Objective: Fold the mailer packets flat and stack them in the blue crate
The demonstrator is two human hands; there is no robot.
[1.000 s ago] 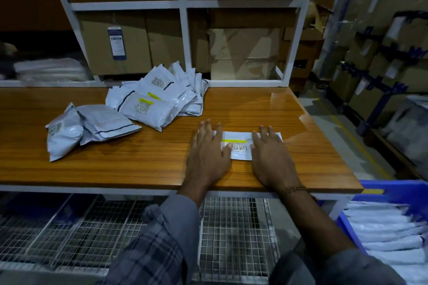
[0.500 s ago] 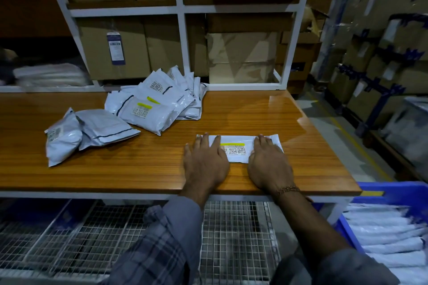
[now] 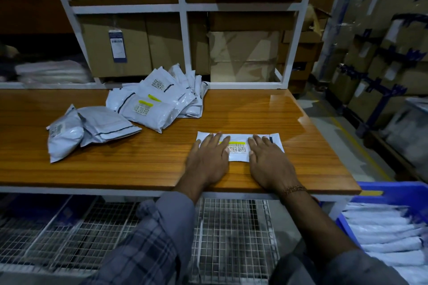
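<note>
We see both hands lying palm-down on one white mailer packet (image 3: pixel 238 146) that sits flat on the wooden counter (image 3: pixel 162 164), near its front edge and right of centre. The left hand (image 3: pixel 208 157) covers the packet's left part and the right hand (image 3: pixel 268 159) its right part; in both, the fingers are straight and spread, so neither grip closes around anything, they only press on the packet. Between the hands a yellow strip and printed codes show on the packet's face. Farther back on the counter, a heap of unfolded packets (image 3: pixel 162 99) lies just in front of the white shelf frame (image 3: pixel 183 30), and two more puffy packets (image 3: pixel 92 127) lie to its left, well apart from the hands. The blue crate (image 3: pixel 393 192) stands below the counter's right end, by the person's right arm, and holds a row of white folded packets (image 3: pixel 384 233) laid one against another. Cardboard boxes (image 3: pixel 243 53) fill the shelf behind the counter, and a wire mesh rack (image 3: pixel 231 238) sits beneath it.
</note>
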